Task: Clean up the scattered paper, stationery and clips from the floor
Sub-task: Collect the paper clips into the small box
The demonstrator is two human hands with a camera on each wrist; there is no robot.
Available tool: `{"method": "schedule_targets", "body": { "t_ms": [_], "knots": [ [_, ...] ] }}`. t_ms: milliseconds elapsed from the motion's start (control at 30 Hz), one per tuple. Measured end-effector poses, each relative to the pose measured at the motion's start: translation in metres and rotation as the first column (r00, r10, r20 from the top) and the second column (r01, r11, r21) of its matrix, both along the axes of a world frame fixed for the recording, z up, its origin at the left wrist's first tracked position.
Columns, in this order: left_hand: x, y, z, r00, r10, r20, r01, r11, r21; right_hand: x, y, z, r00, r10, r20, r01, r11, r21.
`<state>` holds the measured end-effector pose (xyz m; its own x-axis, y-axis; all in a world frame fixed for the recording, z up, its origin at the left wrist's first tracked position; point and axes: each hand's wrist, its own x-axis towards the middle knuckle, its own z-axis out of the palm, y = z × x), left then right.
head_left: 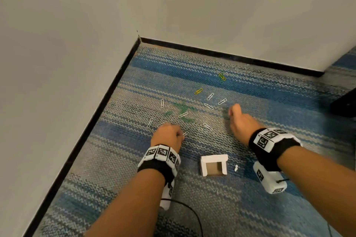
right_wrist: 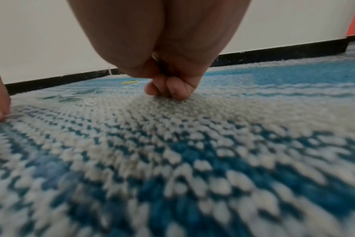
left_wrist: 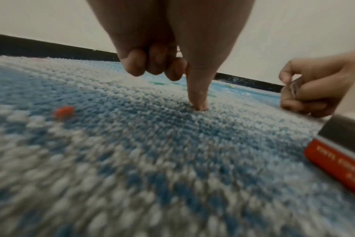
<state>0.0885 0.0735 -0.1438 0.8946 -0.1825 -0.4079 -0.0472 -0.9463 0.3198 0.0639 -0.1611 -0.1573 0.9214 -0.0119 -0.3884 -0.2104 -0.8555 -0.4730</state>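
Surface: I see a blue-and-grey striped carpet (head_left: 250,86) in a corner formed by two pale walls with a black skirting board (head_left: 221,54).
Clips, overall: paper clips lie scattered on the carpet ahead of both hands, between them and the far wall.
Green clips: a loose cluster of green clips (head_left: 183,108) sits near the middle of the scatter, some crossing one another.
White clips: several white clips (head_left: 210,96) lie singly around the green cluster, on both sides of it.
Yellow clip: one yellow clip (head_left: 198,91) lies beyond the white ones; a yellow-and-green pair (head_left: 222,77) lies farther on, nearest the wall.
Left hand: my left hand (head_left: 166,134) is down on the carpet at the near-left edge of the scatter; the wrist view shows one digit pressed straight into the pile and the other fingers (left_wrist: 152,62) curled in. At the edge of the right wrist view its fingertips pinch a thin white clip.
Right hand: my right hand (head_left: 239,119) is bunched, fingertips (right_wrist: 168,88) pinched together against the carpet; I cannot tell what they hold.
Box: a small open white cardboard box (head_left: 213,164) stands on the carpet between my forearms, nearer to me than the clips.
Scrap: a small white scrap (head_left: 236,168) lies just beside the box, on its right.
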Motion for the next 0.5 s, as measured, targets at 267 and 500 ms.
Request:
{"method": "schedule_targets", "body": {
  "t_ms": [267,500],
  "knots": [
    [0.001,0.006,-0.007,0.998,0.027,0.064,-0.018,0.99,-0.138,0.017,0.031,-0.001,0.956,0.29,0.045,-0.291,0.957,0.014],
    [0.005,0.018,-0.011,0.986,0.164,-0.015,-0.159,0.927,-0.34,0.025,0.03,-0.002,0.929,0.368,-0.03,-0.369,0.929,-0.029]
  ]
}}
